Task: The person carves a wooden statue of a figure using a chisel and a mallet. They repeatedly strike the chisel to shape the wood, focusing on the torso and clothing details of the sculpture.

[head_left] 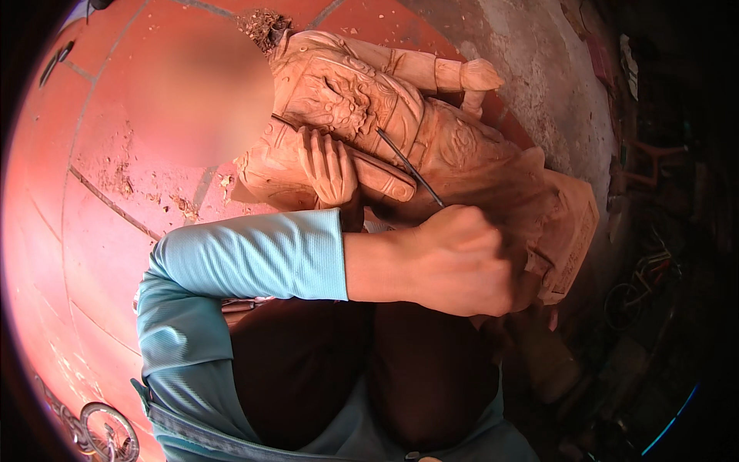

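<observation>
A carved wooden statue (pixel 462 146) of a robed figure lies across the scene, its base (pixel 573 231) at the right. Its own wooden hand (pixel 329 165) grips a carved bar on the near side. My left hand (pixel 466 262), in a light blue sleeve, is closed in a fist over the statue's near edge. From it a thin dark metal chisel (pixel 408 165) slants up and left, its tip against the carved robe beside the relief. The chisel's handle is hidden by the fist. My right hand cannot be made out in the dark shadow at the lower right.
Red floor tiles (pixel 100 231) carry scattered wood shavings (pixel 185 206), with a heap (pixel 263 27) past the statue's upper end. An area at the upper left is blurred. A bicycle (pixel 108 431) stands at the lower left, and another (pixel 635 292) at the dark right.
</observation>
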The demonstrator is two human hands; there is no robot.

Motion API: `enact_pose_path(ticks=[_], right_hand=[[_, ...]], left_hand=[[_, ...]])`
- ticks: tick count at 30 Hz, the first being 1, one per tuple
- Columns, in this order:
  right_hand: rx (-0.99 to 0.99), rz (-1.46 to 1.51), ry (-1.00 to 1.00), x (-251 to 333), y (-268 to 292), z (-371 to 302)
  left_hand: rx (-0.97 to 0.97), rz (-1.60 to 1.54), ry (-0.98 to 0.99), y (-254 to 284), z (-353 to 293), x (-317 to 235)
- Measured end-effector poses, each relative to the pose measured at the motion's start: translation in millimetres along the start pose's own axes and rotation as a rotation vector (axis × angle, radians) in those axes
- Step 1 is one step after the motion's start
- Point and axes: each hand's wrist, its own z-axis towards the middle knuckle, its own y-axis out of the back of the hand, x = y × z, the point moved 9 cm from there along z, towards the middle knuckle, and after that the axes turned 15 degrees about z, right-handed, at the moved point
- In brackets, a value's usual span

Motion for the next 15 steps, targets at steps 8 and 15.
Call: enact_pose_path(ticks=[8,15], right_hand=[[-0.004,-0.007,-0.006,-1,3,-3],[0.002,-0.002,-0.009,-1,2,-6]], left_hand=[[-0.099,-0.059,-0.004,1,-5,-2],[0.29,-0.021,-0.109,8,-2,-5]])
